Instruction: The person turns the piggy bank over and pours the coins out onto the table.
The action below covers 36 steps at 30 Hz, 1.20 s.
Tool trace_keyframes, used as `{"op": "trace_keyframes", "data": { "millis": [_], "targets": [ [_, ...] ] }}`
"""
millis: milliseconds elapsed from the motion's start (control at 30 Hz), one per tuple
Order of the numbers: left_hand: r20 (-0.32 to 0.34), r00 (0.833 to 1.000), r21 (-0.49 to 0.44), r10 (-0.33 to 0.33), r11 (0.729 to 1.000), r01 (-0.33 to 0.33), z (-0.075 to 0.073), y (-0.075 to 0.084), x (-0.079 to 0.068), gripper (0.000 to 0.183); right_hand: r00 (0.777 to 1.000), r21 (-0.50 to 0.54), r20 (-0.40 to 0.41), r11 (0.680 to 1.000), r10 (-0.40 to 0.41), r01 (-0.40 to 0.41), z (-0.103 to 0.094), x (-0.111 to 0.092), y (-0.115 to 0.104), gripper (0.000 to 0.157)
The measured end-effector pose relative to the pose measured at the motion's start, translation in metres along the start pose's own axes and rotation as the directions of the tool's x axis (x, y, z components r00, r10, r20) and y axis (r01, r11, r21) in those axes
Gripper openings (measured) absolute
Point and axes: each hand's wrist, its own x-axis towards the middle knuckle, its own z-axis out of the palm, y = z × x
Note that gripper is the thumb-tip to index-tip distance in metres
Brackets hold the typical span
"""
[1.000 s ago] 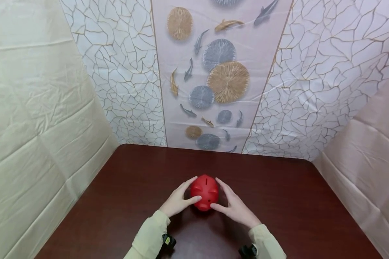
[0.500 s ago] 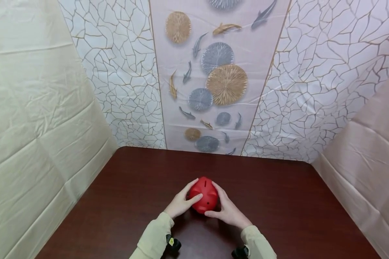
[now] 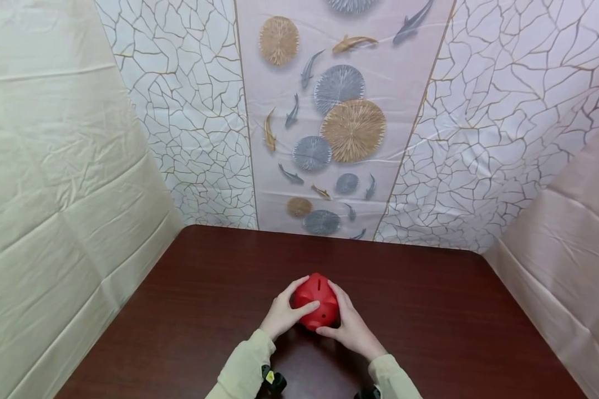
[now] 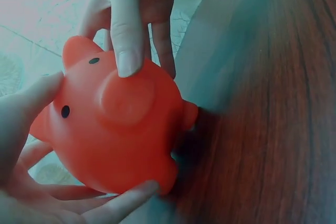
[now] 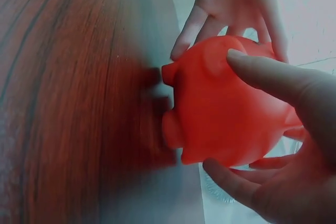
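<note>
A red piggy bank [image 3: 326,293], with a dark coin slot on top and its snout toward me, is between my two hands near the middle of the table. My left hand [image 3: 282,317] grips its left side, thumb across the head near an eye. On the other side, my right hand [image 3: 354,331] holds it with the thumb at the snout [image 4: 126,103] and fingers along the flank. In the right wrist view, the piggy bank's feet [image 5: 170,127] point at the tabletop; I cannot tell whether they touch it.
The dark brown wooden table [image 3: 219,266] surrounds the hands. Behind its far edge hangs a patterned cloth [image 3: 351,130] with fish and round motifs. Beige cloth [image 3: 70,183] closes off the left side and another drape [image 3: 569,244] the right. Black wrist cameras [image 3: 274,381] sit under the sleeves.
Both hands have drawn closer round the piggy bank. The left thumb has slid further over its head, and the right thumb has moved lower toward the snout. The head view has shifted slightly.
</note>
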Motion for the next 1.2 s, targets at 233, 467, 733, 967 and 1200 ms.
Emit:
{"op": "trace_keyframes", "data": {
  "millis": [233, 467, 733, 967, 1200],
  "targets": [
    [-0.022, 0.998, -0.006, 0.052, 0.999, -0.052, -0.006, 0.009, -0.006, 0.06, 0.999, 0.008, -0.039, 1.0, -0.028, 0.029, -0.001, -0.004, -0.003, 0.1],
    [-0.035, 0.999, -0.148, 0.008, 0.989, -0.013, -0.013, 0.031, -0.013, 0.057, 0.991, 0.014, -0.053, 0.992, -0.124, 0.125, -0.005, -0.005, -0.011, 0.107],
    [-0.007, 1.0, -0.269, -0.02, 0.963, 0.017, -0.017, 0.044, -0.019, 0.057, 0.978, 0.027, -0.084, 0.98, -0.193, 0.196, -0.01, -0.006, -0.016, 0.108],
    [0.055, 0.998, -0.272, -0.01, 0.962, 0.024, -0.018, 0.044, -0.018, 0.057, 0.963, 0.076, -0.129, 0.966, -0.236, 0.247, -0.012, -0.008, -0.015, 0.104],
    [0.12, 0.993, -0.279, -0.021, 0.959, 0.054, -0.014, 0.037, -0.018, 0.062, 0.962, 0.079, -0.124, 0.964, -0.244, 0.254, -0.011, -0.01, -0.005, 0.102]
  ]
}}
